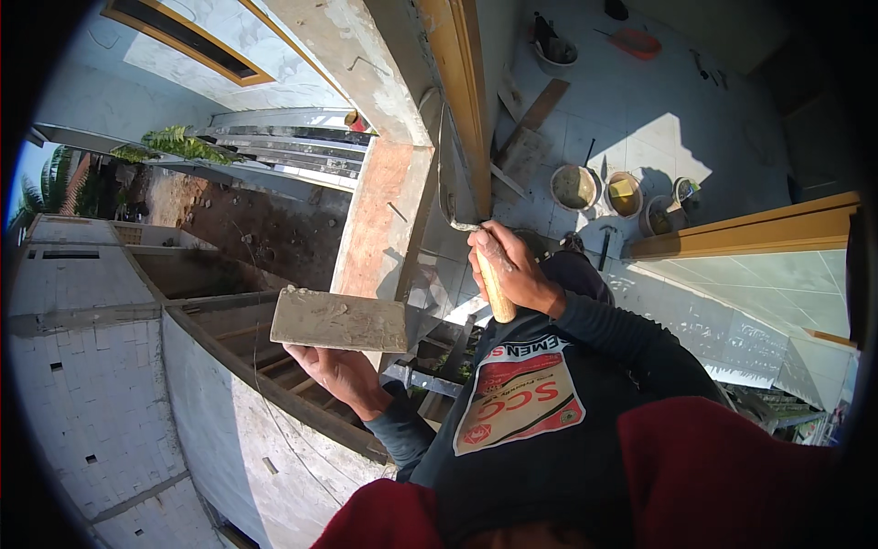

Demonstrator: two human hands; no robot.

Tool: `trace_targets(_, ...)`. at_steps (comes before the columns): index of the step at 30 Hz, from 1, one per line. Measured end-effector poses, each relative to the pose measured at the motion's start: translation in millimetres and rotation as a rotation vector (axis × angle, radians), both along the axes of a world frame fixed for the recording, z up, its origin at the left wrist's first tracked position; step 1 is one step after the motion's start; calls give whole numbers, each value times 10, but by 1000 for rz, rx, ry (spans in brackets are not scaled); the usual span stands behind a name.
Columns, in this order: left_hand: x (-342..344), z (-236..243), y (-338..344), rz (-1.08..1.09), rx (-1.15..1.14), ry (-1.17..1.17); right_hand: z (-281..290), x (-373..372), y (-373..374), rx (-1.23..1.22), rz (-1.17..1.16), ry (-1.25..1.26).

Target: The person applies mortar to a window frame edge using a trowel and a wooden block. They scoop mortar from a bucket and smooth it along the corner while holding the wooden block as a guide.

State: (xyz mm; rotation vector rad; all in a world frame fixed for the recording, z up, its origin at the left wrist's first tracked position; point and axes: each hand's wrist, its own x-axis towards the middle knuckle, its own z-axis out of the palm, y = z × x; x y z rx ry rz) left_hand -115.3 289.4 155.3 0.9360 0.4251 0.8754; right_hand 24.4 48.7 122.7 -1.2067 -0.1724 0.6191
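My left hand (334,368) supports a rectangular, mortar-smeared board (320,322) from below, its fingers mostly hidden under the near edge. Lumps of wet grey mortar lie along the board's far edge. In my right hand (523,274) is a trowel, gripped around its pale wooden handle (497,291). The trowel's thin, mortar-coated blade (445,174) points away from me, seen nearly edge-on beside the wall corner. Just beyond the board runs a reddish, partly plastered ledge (373,215) with a nail-like piece sticking out of it.
A wooden frame (462,101) rises close to the trowel; another wooden frame (759,227) stands at right. Several buckets (554,190) and a plank (546,102) are on the tiled floor. A red basin (635,42) lies farther back. To my left, the ground drops well below the ledge.
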Motion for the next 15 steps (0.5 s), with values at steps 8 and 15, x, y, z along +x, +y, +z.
trace_targets(8, -26, 29, -1, -4, 15, 24, -821, 811, 237, -305, -93, -279)
trace_targets(15, -80, 36, 9, 14, 39, 44, -1090, 609, 546, -116, -34, -44)
